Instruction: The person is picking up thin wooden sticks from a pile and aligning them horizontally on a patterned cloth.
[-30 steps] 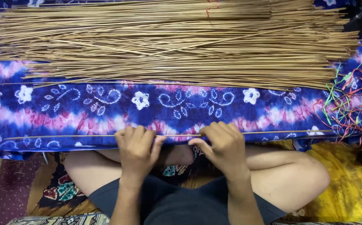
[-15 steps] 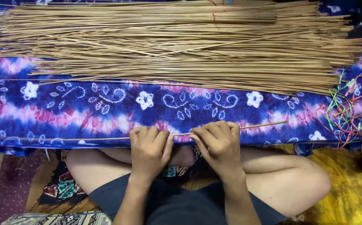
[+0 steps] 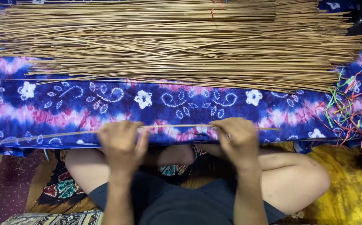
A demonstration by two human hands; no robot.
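two hands on a single thin stick at the edge of a patterned cloth

a seated person, seen from above with legs crossed, held one long thin stick [image 3: 176,126] level across the near edge of a blue and pink cloth [image 3: 64,112] printed with white flowers and scrolls. the left hand [image 3: 121,143] was closed over the stick with the fingers curled down on it, and the right hand [image 3: 237,139] gripped it further along in the same way, knuckles up. the stick ran sideways between the two hands and stuck out past each of them, its right end lying over the cloth and its left end trailing along the cloth's hem.

no bowl, box or basket showed in the frame; the cloth served as the only holder, and it carried a broad pile of sticks [image 3: 168,41] of the same tan colour, laid side by side across its far half, well apart from the hands. a red tie [image 3: 212,9] showed near the top of the pile. at the right edge of the cloth lay a loose tangle of red and green strings [image 3: 349,104], just beside the ends of the piled sticks. under the person were a patterned rug [image 3: 60,187] on the left and a yellow cloth [image 3: 351,196] on the right. the person wore dark shorts [image 3: 181,204].
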